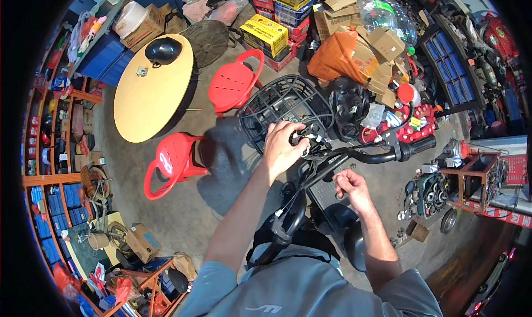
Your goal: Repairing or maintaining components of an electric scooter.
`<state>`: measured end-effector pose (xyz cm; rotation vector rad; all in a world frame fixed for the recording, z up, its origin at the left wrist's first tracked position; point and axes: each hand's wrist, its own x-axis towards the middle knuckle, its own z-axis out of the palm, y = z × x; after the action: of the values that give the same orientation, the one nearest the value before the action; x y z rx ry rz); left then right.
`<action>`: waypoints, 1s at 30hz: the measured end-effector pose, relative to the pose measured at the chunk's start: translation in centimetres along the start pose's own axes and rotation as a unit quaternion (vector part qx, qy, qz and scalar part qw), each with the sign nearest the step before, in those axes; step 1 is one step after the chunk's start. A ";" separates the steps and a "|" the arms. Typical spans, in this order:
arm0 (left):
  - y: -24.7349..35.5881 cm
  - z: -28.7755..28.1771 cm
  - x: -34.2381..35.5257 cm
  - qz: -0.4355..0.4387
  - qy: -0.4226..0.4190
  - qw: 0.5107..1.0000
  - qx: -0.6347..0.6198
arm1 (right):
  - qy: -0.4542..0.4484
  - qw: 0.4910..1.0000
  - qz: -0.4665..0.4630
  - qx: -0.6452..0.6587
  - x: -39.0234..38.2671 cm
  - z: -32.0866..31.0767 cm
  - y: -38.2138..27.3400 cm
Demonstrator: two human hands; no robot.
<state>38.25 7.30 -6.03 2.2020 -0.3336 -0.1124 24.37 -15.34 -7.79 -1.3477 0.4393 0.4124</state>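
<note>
My left hand [281, 145] reaches over the centre of a black handlebar [414, 147], its fingers curled on a dark cluster of wiring [315, 139] with small pale connectors. Just in front of that hand is a black wire basket [265, 104]. My right hand [350, 185] is lower and to the right, beside the handlebar stem, with its fingers curled in; what they hold, if anything, I cannot make out. Black cables run along the bar, and the near left part of the handlebar passes between my forearms toward my waist.
A yellow oval table [141, 106] and two red chairs [229, 82] [173, 156] stand at left. Cardboard boxes, bags and red clutter [411, 128] fill the far right floor. An engine [429, 194] lies at right, near a metal frame [468, 178]. Orange shelving [77, 175] lines the left.
</note>
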 end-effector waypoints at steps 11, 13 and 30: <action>-1.7 0.6 1.1 0.043 -0.099 0.994 0.027 | 0.039 0.988 0.010 -0.148 6.1 8.5 -4.2; -1.4 0.4 0.8 0.051 -0.095 0.994 0.006 | 0.035 0.988 0.008 -0.153 6.7 8.9 -3.6; -5.6 1.4 -0.4 -0.035 -0.146 0.966 -0.211 | 0.116 0.986 -0.115 0.028 5.6 10.8 -1.0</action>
<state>38.73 9.57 -11.36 1.7717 -0.3573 -0.5033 30.30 -4.69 -8.13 -1.3797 0.4762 0.0516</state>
